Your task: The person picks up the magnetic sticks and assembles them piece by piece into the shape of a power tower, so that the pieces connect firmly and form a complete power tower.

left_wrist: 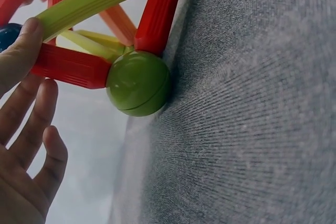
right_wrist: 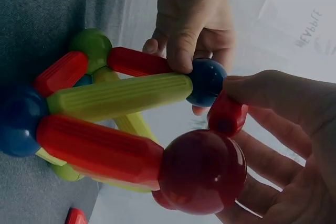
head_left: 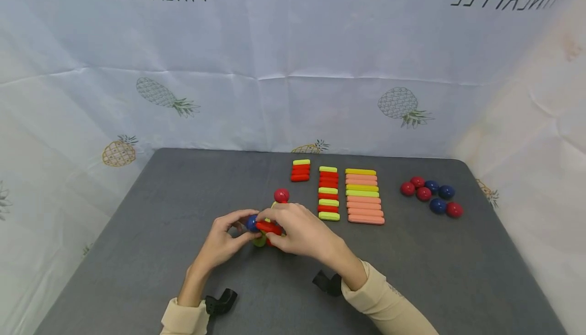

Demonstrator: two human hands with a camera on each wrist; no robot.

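A frame of coloured rods and balls stands on the dark tabletop between both hands. My left hand (head_left: 223,239) pinches a blue ball (right_wrist: 208,82) at an upper corner, where a yellow-green rod (right_wrist: 123,96) and a red rod (right_wrist: 137,61) meet. With thumb and fingers my right hand (head_left: 304,229) grips a short-looking red rod (right_wrist: 227,113) spanning from that blue ball towards a red ball (right_wrist: 203,172). Low on the frame, a green ball (left_wrist: 138,83) rests against the table surface, joined to red rods. Parts of the frame are hidden behind the right hand in the head view.
Right of the frame lie three columns of rods: a short red and yellow stack (head_left: 300,171), a longer one (head_left: 328,193), and a mostly orange one (head_left: 364,196). Several red and blue balls (head_left: 423,193) sit farther right. A pineapple-print cloth (head_left: 274,111) hangs behind the table.
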